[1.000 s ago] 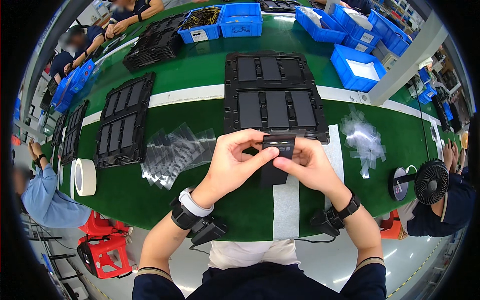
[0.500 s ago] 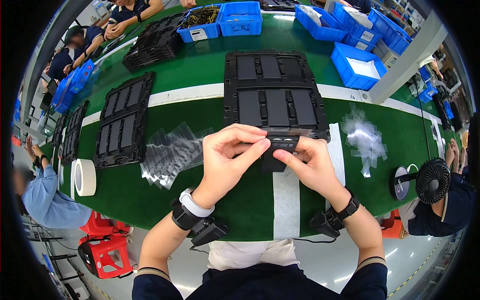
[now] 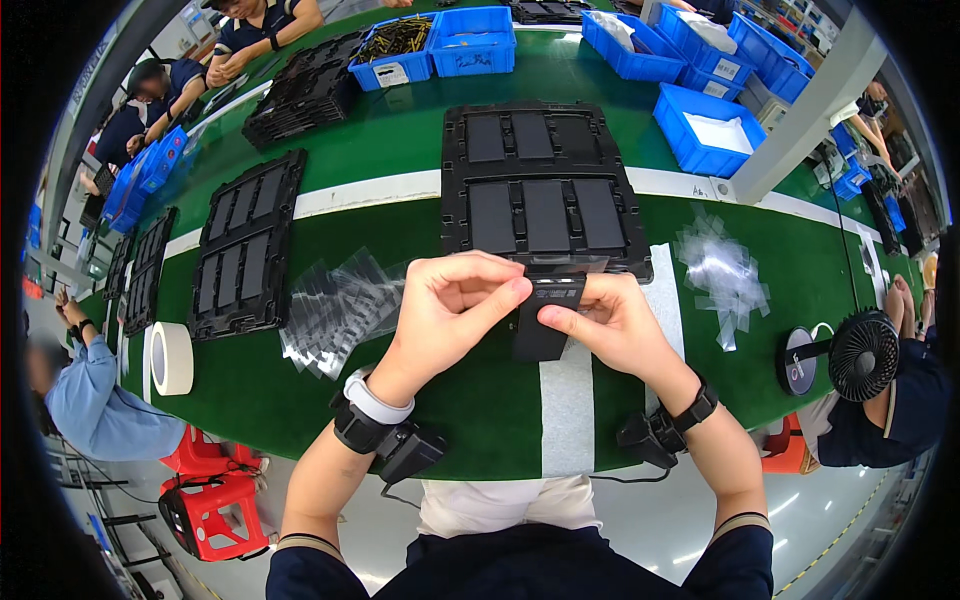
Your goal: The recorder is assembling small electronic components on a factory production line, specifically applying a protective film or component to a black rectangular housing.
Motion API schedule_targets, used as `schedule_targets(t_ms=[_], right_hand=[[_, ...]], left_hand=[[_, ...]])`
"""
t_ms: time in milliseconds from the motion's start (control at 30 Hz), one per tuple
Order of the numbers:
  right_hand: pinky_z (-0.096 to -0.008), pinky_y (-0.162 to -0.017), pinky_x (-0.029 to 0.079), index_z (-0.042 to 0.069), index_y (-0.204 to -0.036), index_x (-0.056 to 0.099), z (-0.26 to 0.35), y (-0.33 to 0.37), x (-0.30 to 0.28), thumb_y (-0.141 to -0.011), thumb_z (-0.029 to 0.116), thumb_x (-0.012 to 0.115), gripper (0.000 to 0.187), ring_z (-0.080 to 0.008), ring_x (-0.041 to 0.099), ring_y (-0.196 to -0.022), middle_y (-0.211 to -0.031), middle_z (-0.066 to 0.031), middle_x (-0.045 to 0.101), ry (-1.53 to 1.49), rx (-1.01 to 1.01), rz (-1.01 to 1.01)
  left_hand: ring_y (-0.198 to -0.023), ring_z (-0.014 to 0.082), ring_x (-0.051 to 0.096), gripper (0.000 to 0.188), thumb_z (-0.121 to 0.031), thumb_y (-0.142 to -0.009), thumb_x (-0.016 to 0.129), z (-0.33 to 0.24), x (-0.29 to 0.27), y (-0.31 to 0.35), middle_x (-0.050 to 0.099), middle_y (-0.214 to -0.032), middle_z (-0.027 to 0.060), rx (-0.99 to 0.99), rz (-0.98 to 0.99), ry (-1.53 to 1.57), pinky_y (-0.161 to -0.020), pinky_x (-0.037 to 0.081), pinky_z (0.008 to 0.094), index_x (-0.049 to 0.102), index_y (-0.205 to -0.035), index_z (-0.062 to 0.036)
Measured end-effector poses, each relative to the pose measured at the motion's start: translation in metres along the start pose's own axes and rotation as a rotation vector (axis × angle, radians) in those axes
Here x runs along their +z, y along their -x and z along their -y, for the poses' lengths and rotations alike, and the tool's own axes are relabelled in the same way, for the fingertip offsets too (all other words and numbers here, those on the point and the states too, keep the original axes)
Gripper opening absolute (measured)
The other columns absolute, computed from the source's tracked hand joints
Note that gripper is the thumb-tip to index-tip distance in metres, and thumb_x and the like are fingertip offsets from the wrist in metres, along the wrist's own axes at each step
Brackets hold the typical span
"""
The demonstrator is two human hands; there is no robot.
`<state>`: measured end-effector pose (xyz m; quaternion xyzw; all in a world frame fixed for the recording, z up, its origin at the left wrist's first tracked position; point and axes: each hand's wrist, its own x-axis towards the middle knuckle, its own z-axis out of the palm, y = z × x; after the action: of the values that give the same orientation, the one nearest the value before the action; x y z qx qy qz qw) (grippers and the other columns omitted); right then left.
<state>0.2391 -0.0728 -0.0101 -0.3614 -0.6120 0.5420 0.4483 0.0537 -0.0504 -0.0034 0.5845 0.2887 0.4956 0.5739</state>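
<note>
My right hand (image 3: 615,318) grips a flat black battery (image 3: 545,335) by its side, thumb across the printed face. The piece is tilted over the table, in front of a black tray. A clear film strip (image 3: 570,266) runs along its top edge. My left hand (image 3: 455,310) is closed in a pinch at the strip's left end, beside the battery's upper left corner. How far the film sticks to the battery, I cannot tell. The black tray (image 3: 449,165) holds dark flat rectangular pieces (image 3: 545,215) in its slots.
Loose clear film strips lie in heaps to the left (image 3: 335,315) and right (image 3: 722,275). A tape roll (image 3: 172,358) stands at left, near another filled tray (image 3: 290,185). Blue bins (image 3: 475,62) line the back. A small fan (image 3: 864,360) is at right. Other people sit around the table.
The battery has been turned so its face shows more toward me, its lower end slightly nearer. My right fingers have shifted along its side. The left hand keeps its pinch.
</note>
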Motion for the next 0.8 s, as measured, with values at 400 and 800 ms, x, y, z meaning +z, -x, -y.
schedule_targets(t_ms=[400, 800], right_hand=[[-0.0245, -0.07, 0.05, -0.002, -0.099, 0.061, -0.004, -0.002, 0.001, -0.08, 0.009, 0.064, 0.021, -0.0087, 0.059, -0.079, -0.084, -0.0056, 0.064, -0.008, -0.062, -0.105], [-0.0197, -0.046, 0.038, 0.003, -0.08, 0.058, 0.01, -0.002, -0.002, -0.074, 0.013, 0.068, 0.015, -0.0035, 0.049, -0.051, -0.06, -0.001, 0.054, 0.55, 0.074, 0.112]], left_hand=[[-0.079, 0.0125, 0.061, 0.012, -0.005, -0.077, 0.065, 0.003, 0.002, -0.003, 0.063, -0.083, 0.0068, 0.055, 0.049, -0.327, -0.073, 0.048, 0.0246, 0.062, -0.085, 0.0036], [-0.071, 0.0027, 0.053, 0.011, -0.01, -0.089, 0.051, 0.008, -0.003, -0.004, 0.061, -0.079, 0.0027, -0.025, -0.135, -0.19, -0.061, 0.043, 0.0184, 0.052, -0.091, 0.0014]])
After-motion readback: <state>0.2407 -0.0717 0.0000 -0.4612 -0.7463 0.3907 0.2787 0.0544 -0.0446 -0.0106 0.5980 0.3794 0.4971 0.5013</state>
